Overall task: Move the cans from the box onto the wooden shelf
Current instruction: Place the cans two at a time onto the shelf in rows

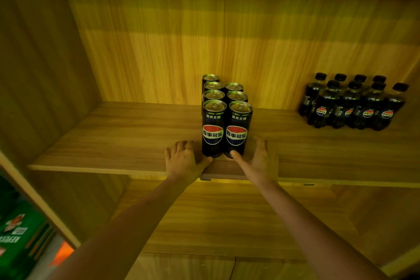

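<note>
Cans upright, labels forward | left hand, right hand flank front pair

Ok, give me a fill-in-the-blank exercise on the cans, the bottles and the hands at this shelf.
1. The cans stand on the wooden shelf in ___ columns running front to back.
2. Counting visible tops, there are ___ cans in all.
3. The bottles with black caps stand to the ___ of the cans.
4. The left hand and right hand flank the ___ pair of cans.

Missing words: two; seven; right; front.
</note>
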`<state>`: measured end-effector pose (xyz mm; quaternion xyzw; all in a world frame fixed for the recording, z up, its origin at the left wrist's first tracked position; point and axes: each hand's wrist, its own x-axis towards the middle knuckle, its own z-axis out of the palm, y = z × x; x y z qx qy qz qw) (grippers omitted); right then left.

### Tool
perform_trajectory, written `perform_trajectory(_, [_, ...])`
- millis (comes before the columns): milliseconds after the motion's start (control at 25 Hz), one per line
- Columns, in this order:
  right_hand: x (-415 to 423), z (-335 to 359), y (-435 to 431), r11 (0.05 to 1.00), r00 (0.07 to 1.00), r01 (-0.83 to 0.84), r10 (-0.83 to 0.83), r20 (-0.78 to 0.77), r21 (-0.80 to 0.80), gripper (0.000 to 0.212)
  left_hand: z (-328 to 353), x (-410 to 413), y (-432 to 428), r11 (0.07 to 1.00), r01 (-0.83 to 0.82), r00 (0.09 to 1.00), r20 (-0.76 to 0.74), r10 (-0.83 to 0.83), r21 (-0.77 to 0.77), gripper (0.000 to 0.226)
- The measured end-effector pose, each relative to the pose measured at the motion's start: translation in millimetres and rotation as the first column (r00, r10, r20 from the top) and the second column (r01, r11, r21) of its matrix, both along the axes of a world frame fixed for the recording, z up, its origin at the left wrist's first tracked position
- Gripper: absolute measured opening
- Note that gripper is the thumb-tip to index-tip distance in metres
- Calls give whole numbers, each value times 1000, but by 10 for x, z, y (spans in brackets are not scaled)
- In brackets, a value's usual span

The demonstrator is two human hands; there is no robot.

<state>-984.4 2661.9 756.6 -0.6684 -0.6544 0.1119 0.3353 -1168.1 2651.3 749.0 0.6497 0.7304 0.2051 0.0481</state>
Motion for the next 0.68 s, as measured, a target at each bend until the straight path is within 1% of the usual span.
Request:
perform_trajectory(40, [13,89,-42,998,999,-4,6,-34,69,75,59,-55,-55,1000,-5,1000,-5,5,7,78])
perform_trajectory(120, [15,341,-107,980,998,-52,57,-18,193,67,228,-183,-157,999,-7,1000,-9,7,45,81])
perform_trajectory(240, [-99,815,-186,923,984,-172,143,110,343,58,601,-394,-317,989,-14,999,-28,18,149,84])
perform_trajectory(320, [-251,1098,-273,878,961,-256,186,203,404,54,811,-528,-434,984,-30,996,-78,44,177,80])
perform_trajectory(400, [-463,1265,-418,844,924,-363,271,271,394,53,918,-672,-592,983,-58,989,-124,80,172,80])
perform_trajectory(520, [-817,1281,-616,810,830,-523,414,372,265,60,933,-914,-848,986,-91,980,-162,113,139,81])
perform_trajectory(600, [-1059,1200,-725,802,779,-576,482,401,156,71,908,-1107,-1033,986,-110,978,-160,130,124,80])
perform_trajectory(680, [-1287,1110,-821,799,758,-594,520,394,87,78,883,-1337,-1176,983,-117,977,-161,140,141,78])
